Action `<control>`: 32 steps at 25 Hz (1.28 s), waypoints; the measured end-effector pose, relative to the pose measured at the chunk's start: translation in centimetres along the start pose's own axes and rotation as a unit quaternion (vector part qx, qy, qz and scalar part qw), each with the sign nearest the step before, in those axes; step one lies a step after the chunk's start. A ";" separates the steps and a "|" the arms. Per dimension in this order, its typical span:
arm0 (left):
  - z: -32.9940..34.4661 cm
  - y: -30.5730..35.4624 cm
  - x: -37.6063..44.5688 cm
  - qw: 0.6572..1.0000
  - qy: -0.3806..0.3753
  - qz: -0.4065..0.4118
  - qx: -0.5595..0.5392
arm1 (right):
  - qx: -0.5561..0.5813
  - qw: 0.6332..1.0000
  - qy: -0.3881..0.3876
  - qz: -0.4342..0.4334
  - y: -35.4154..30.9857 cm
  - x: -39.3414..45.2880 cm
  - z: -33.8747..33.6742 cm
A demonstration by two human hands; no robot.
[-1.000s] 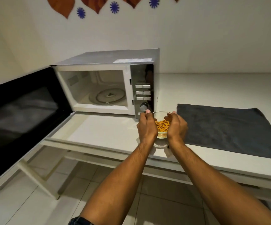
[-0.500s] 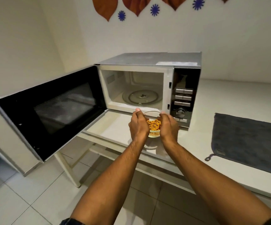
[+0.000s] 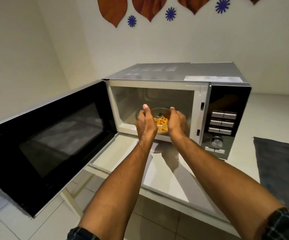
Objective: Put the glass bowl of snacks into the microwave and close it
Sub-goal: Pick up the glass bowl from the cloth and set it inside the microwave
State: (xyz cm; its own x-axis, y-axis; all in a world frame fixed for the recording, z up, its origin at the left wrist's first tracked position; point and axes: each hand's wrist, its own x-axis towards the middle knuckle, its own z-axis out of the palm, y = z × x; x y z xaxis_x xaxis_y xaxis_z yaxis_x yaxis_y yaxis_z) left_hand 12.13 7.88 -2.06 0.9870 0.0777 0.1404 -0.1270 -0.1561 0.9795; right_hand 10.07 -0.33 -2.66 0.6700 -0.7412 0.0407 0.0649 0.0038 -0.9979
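Glass bowl [image 3: 161, 126] of orange snacks [image 3: 160, 121] at frame centre, held at mouth of microwave [image 3: 178, 94] cavity, over front sill. Left hand [image 3: 145, 124] and right hand [image 3: 175, 123] curled round bowl sides, thumbs up. Door [image 3: 48, 142] swung wide, lower left. Pale label [image 3: 213, 78] on microwave top, writing possibly there but blurred, unreadable. Button rows, dial [image 3: 216, 140] on right panel. Grey cloth [image 3: 282, 170] right edge.

**Bowl at the mouth of the open microwave**

The microwave [image 3: 174, 94] stands on the table [image 3: 164, 174] against the far wall. Its door [image 3: 50, 148] swings out to the left, past the table's edge. The control panel [image 3: 225, 122] is on its right side. The glass bowl of snacks [image 3: 161, 125] sits between the left hand [image 3: 145, 123] and right hand [image 3: 175, 122], at the cavity's near opening. A cloth [image 3: 282, 170] lies on the table, right of the microwave.
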 end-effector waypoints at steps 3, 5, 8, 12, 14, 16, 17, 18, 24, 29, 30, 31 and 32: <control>1.5 0.0 3.7 1.000 -0.012 0.016 0.006 | 0.016 0.999 -0.010 0.032 0.0 3.5 1.9; 2.8 -0.4 6.3 1.000 -0.009 0.015 0.023 | 0.015 0.998 0.000 0.065 0.2 6.0 3.3; 4.5 -1.3 9.2 0.998 -0.006 -0.001 0.056 | 0.000 0.997 0.009 0.076 0.5 9.4 5.0; 6.6 -2.5 12.2 0.999 -0.012 -0.029 0.016 | 0.011 0.999 0.021 0.032 2.6 12.5 6.2; 7.4 -3.1 13.1 1.000 -0.025 0.004 -0.003 | 0.005 0.999 0.030 0.018 3.4 13.2 6.5; 7.9 -3.8 13.7 0.999 -0.030 0.027 -0.011 | -0.005 0.999 0.035 0.010 3.8 13.8 6.7; 8.0 -4.1 14.0 0.999 -0.034 0.032 -0.018 | -0.010 0.999 0.037 0.009 3.9 14.1 6.7; 8.1 -4.4 14.1 0.998 -0.038 0.036 -0.022 | -0.016 0.999 0.038 0.007 4.0 14.2 6.8; 8.5 -4.8 14.4 0.997 -0.050 0.051 -0.020 | -0.025 0.998 0.053 -0.001 4.1 14.5 6.8; 8.6 -5.2 14.2 0.997 -0.051 0.054 -0.003 | -0.037 0.998 0.054 -0.009 4.3 14.5 6.6; 8.6 -5.2 14.1 0.997 -0.048 0.054 -0.002 | -0.041 0.998 0.054 -0.012 4.3 14.5 6.5; 8.7 -5.3 14.1 0.998 -0.047 0.050 -0.002 | -0.038 0.998 0.054 -0.011 4.3 14.5 6.5; 8.6 -5.3 14.0 0.998 -0.047 0.045 -0.001 | -0.034 0.998 0.053 -0.010 4.3 14.4 6.4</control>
State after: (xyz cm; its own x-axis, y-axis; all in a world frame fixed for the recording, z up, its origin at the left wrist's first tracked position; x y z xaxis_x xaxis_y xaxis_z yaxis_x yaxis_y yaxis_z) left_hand 27.51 1.29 -6.53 0.9763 -0.0285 0.2147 -0.2165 -0.1563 0.9637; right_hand 24.77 -6.67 -6.02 0.5866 -0.8078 0.0587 0.0251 -0.0543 -0.9982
